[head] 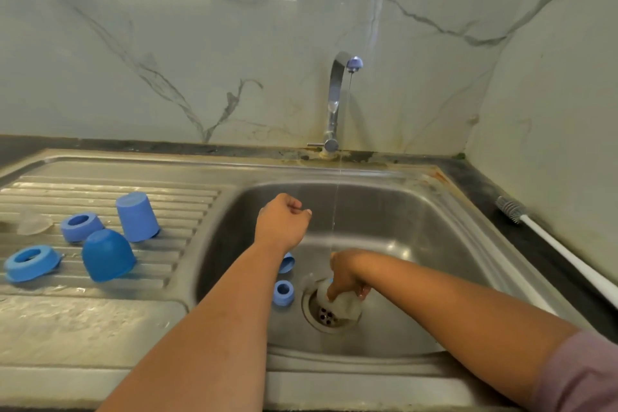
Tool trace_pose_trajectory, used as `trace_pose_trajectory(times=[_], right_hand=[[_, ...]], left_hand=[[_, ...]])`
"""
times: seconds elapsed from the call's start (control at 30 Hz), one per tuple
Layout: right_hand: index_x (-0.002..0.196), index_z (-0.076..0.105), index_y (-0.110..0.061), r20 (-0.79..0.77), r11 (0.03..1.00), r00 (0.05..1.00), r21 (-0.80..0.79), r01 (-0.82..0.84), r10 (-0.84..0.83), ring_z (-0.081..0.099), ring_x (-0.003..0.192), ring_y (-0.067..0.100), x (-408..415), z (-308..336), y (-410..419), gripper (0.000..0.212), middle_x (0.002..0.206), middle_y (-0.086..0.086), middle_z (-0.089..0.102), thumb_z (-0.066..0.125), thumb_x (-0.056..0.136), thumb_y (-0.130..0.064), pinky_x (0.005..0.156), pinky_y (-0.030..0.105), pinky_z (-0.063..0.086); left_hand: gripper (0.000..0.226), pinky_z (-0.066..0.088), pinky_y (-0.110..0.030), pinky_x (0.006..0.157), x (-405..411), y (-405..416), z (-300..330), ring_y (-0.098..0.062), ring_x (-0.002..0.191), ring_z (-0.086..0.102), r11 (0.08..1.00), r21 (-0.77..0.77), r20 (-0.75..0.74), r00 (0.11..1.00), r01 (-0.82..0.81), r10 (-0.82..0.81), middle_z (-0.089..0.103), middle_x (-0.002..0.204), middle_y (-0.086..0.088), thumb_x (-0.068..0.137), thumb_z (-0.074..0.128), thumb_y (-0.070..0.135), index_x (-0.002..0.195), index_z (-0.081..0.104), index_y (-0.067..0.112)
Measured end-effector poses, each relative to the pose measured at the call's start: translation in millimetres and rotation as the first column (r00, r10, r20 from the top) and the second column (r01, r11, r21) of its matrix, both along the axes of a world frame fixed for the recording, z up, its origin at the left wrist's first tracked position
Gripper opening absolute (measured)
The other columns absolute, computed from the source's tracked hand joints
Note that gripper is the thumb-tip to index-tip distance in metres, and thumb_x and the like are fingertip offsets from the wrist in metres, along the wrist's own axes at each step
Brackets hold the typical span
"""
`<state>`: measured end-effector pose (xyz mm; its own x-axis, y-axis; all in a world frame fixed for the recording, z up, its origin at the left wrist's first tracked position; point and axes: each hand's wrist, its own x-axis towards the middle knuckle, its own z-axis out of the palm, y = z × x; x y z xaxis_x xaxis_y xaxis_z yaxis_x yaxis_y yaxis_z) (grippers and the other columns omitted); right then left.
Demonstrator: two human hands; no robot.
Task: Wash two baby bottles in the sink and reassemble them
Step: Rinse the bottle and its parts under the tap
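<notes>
My right hand [347, 273] is down in the steel sink [418, 221], gripping a clear baby bottle [341, 303] that lies over the drain under a thin stream from the tap [337, 97]. My left hand [282, 221] hovers above the basin, fingers curled shut, nothing visible in it. A blue screw ring [283, 292] stands on the sink floor by the drain, and another blue piece [287, 262] shows partly behind my left forearm. On the drainboard stand two blue caps [137, 216] [107, 254], two blue rings [82, 227] [30, 262] and a clear teat [33, 223].
A white-handled bottle brush [565, 254] lies on the dark counter to the right of the sink, its bristles toward the wall. The ribbed drainboard [187, 197] is wet. A marble-patterned wall stands behind and to the right.
</notes>
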<state>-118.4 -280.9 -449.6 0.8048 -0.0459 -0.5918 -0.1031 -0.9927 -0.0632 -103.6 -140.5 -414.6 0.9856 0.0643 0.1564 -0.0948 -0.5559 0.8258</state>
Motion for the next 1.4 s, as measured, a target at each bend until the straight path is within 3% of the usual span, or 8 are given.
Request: trace_pose_trajectory(times=[0.23,0.33,0.43,0.7,0.9,1.0,1.27,1.4], right_hand=[[0.100,0.060,-0.011,0.352,0.840,0.822,0.481,0.252,-0.448,0.069,0.077,0.026,4,51,-27,0.042,0.090,0.011,0.065,0.079,0.076,-0.040,0.069,0.038,0.061],[0.107,0.061,-0.010,0.074,0.281,0.575,0.918,0.280,-0.814,0.069,0.080,0.026,23,67,-34,0.048,0.102,0.012,0.068,0.076,0.078,-0.046,0.078,0.039,0.060],[0.106,0.056,-0.010,-0.227,-0.167,0.495,0.972,0.162,-0.839,0.064,0.076,0.023,39,71,-27,0.038,0.104,0.012,0.063,0.071,0.085,-0.038,0.071,0.028,0.057],[0.112,0.056,-0.003,-0.272,-0.275,0.588,0.958,0.087,-0.762,0.057,0.098,0.021,65,79,-26,0.027,0.108,0.011,0.058,0.067,0.090,-0.016,0.092,0.031,0.051],[0.079,0.057,-0.015,-0.090,-0.055,0.528,0.995,0.081,-0.844,0.062,0.077,0.018,74,73,-32,0.023,0.090,0.004,0.062,0.073,0.086,-0.031,0.088,0.037,0.056],[0.083,0.061,-0.017,-0.013,0.029,0.490,0.997,0.078,-0.872,0.065,0.075,0.020,70,70,-27,0.027,0.091,0.005,0.066,0.074,0.083,-0.040,0.063,0.030,0.057],[0.081,0.065,-0.025,0.319,0.308,0.384,0.947,-0.092,-0.867,0.069,0.080,0.019,72,65,-17,0.023,0.088,-0.001,0.070,0.072,0.081,-0.048,0.072,0.033,0.058],[0.094,0.062,-0.030,0.262,0.212,0.469,0.964,-0.158,-0.843,0.062,0.102,0.021,78,71,-22,0.014,0.114,0.003,0.067,0.053,0.095,-0.040,0.093,0.040,0.050]], left_hand=[[0.021,0.040,-0.025,0.079,-11,0,9,-0.012,0.088,0.054,0.999,0.038,-0.005,1.000,0.017,-0.017,0.054,0.081,0.011,0.090,0.065,0.027,0.107,0.058,0.016],[0.026,0.044,-0.027,0.083,-10,-3,8,-0.015,0.093,0.057,0.997,0.068,-0.013,1.000,0.028,-0.027,0.056,0.084,0.009,0.090,0.065,0.028,0.111,0.058,0.015],[0.030,0.047,-0.028,0.086,-8,-6,6,-0.015,0.094,0.059,0.996,0.083,0.002,0.999,0.034,-0.035,0.061,0.092,0.006,0.090,0.066,0.029,0.115,0.058,0.015],[0.056,0.043,-0.029,0.095,-2,-17,-10,-0.019,0.117,0.054,0.976,0.215,0.059,0.997,0.037,-0.051,0.057,0.127,-0.004,0.089,0.065,0.036,0.136,0.044,0.015],[0.095,0.032,-0.039,0.111,6,-36,-16,-0.026,0.141,0.022,0.941,0.337,0.165,0.983,0.024,-0.084,0.019,0.152,-0.007,0.084,0.070,0.041,0.152,0.008,0.017],[0.113,0.029,-0.044,0.115,18,-31,-10,-0.025,0.146,0.011,0.882,0.456,0.313,0.949,-0.116,-0.037,0.006,0.160,-0.001,0.076,0.077,0.044,0.153,-0.003,0.025],[0.060,0.031,-0.033,0.107,64,-28,12,-0.027,0.128,0.041,0.905,0.425,0.422,0.890,-0.027,-0.172,0.045,0.139,-0.007,0.087,0.069,0.023,0.141,0.044,0.017],[0.052,0.043,-0.033,0.095,70,-35,23,-0.023,0.109,0.057,0.995,0.088,0.234,0.970,0.049,-0.068,0.060,0.123,-0.006,0.089,0.065,0.043,0.131,0.053,0.016]])
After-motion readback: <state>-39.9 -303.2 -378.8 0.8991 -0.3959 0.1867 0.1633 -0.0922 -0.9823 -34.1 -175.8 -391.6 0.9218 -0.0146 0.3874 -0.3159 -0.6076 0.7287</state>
